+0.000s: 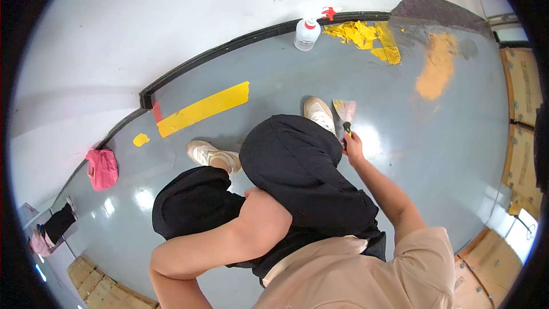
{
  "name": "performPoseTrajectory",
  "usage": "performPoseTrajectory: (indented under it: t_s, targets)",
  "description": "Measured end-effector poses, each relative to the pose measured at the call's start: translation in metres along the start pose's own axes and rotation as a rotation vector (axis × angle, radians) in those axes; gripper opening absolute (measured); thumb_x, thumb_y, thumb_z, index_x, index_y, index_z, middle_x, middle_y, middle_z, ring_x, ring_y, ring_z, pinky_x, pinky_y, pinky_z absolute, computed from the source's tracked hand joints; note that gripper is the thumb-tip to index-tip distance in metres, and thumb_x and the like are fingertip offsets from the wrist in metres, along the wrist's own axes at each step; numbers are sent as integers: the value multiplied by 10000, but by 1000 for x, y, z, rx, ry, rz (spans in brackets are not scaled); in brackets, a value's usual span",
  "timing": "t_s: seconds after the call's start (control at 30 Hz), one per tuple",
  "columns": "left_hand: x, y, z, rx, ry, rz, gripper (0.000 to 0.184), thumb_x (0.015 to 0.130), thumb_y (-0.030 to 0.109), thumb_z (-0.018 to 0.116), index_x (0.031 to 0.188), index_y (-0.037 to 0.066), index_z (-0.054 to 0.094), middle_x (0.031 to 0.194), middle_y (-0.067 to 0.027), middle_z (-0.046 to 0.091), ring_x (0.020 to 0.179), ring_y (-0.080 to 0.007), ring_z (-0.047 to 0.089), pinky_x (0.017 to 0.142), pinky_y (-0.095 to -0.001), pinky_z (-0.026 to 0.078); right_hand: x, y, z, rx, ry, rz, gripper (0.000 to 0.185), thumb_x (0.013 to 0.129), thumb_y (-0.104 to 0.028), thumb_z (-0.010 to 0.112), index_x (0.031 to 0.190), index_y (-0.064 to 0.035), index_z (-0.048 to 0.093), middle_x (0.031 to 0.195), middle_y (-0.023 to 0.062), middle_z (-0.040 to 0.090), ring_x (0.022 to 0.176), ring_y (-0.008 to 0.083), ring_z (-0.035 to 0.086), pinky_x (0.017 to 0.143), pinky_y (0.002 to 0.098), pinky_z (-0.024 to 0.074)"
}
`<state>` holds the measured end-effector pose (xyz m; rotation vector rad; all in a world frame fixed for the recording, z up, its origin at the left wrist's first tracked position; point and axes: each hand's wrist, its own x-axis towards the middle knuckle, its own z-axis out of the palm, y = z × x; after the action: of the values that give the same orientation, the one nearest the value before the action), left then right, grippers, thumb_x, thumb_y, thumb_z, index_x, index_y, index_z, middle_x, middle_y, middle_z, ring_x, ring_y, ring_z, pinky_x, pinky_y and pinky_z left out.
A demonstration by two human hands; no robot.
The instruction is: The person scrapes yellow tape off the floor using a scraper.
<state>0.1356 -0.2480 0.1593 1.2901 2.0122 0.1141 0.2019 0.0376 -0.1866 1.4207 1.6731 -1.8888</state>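
My right hand (354,146) is wrapped round the black and yellow handle of a scraper (345,112), whose wide blade points toward the wall, beside my shoe. My left forearm bends across my lap, and the left hand is hidden between my arm and my dark trousers. A yellow tape strip (204,109) lies on the grey floor ahead of my left shoe. Near the wall stands a white spray bottle (307,35) with a red and white head. Crumpled yellow tape (357,34) is heaped to its right.
An orange-brown patch (437,67) marks the floor at the right. Against the wall at the left sits a pink bag or cloth (102,169). A small yellow piece (140,139) lies near the strip. Cardboard boxes (523,86) line the right edge.
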Motion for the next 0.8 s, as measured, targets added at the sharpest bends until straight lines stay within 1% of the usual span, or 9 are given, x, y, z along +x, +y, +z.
performPoseTrajectory:
  t_s: [0.17, 0.23, 0.3, 0.4, 0.5, 0.6, 0.7, 0.73, 0.8]
  targets:
    - [2, -2, -7, -133, 30, 24, 116, 620, 90, 590, 668, 28, 676, 646, -146, 625, 642, -301, 632, 562, -447, 495, 70, -60, 44, -177, -255, -94, 173, 880, -259, 533, 872, -88, 507, 656, 8, 505, 452, 79, 439, 345, 226, 311]
    - [1, -2, -10, -171, 19, 31, 102, 613, 90, 595, 652, 35, 672, 625, -138, 620, 608, -289, 627, 544, -446, 494, 84, -101, 69, -66, -223, -64, 186, 842, -224, 560, 778, -51, 536, 591, 32, 512, 412, 104, 438, 342, 252, 312]
    - [2, -1, -21, -153, -70, 34, 86, 609, 90, 601, 636, 42, 667, 605, -130, 614, 583, -279, 622, 531, -444, 492, 97, -137, 87, 11, -192, 11, 195, 849, -225, 560, 780, -53, 501, 614, 33, 510, 427, 105, 436, 341, 246, 308]
    - [3, 2, -22, -93, -150, 0, 107, 623, 99, 616, 686, 44, 683, 662, -129, 634, 654, -272, 637, 574, -428, 499, 111, -167, 103, 378, -123, -3, 225, 887, -257, 542, 795, -67, 463, 652, 34, 484, 480, 101, 434, 357, 219, 312]
    - [5, 3, -31, -33, -361, 29, 178, 640, 114, 630, 786, 41, 699, 777, -154, 654, 757, -288, 641, 631, -441, 497, 94, -163, 109, 473, -65, -120, 239, 888, -266, 541, 791, -65, 456, 650, 40, 472, 488, 111, 429, 371, 220, 317]
    - [10, 9, -26, 91, -509, -7, 273, 647, 139, 643, 897, 43, 694, 898, -180, 652, 837, -313, 629, 683, -475, 484, 75, -123, 107, 267, -158, -68, 249, 896, -280, 524, 778, -69, 468, 655, 48, 500, 489, 115, 442, 371, 240, 316]
    - [5, 12, -10, 195, -358, -8, 135, 658, 113, 619, 745, 47, 700, 695, -137, 649, 711, -299, 638, 619, -470, 474, 44, -89, 108, -102, -230, -74, 286, 865, -298, 555, 853, -13, 528, 665, 74, 535, 493, 170, 498, 412, 294, 382]
    - [13, 14, -22, 111, -551, -65, 245, 671, 140, 637, 884, 36, 698, 880, -190, 660, 831, -339, 630, 717, -524, 463, 68, -63, 108, -168, -284, -157, 313, 862, -316, 551, 870, -4, 542, 688, 84, 553, 532, 189, 520, 458, 314, 400]
    - [18, 18, -15, 208, -620, -69, 288, 670, 151, 641, 931, 37, 689, 929, -202, 649, 873, -357, 618, 733, -529, 455, 126, -13, 107, -379, -404, -294, 363, 854, -349, 542, 901, 10, 565, 732, 99, 585, 608, 221, 558, 546, 349, 427]
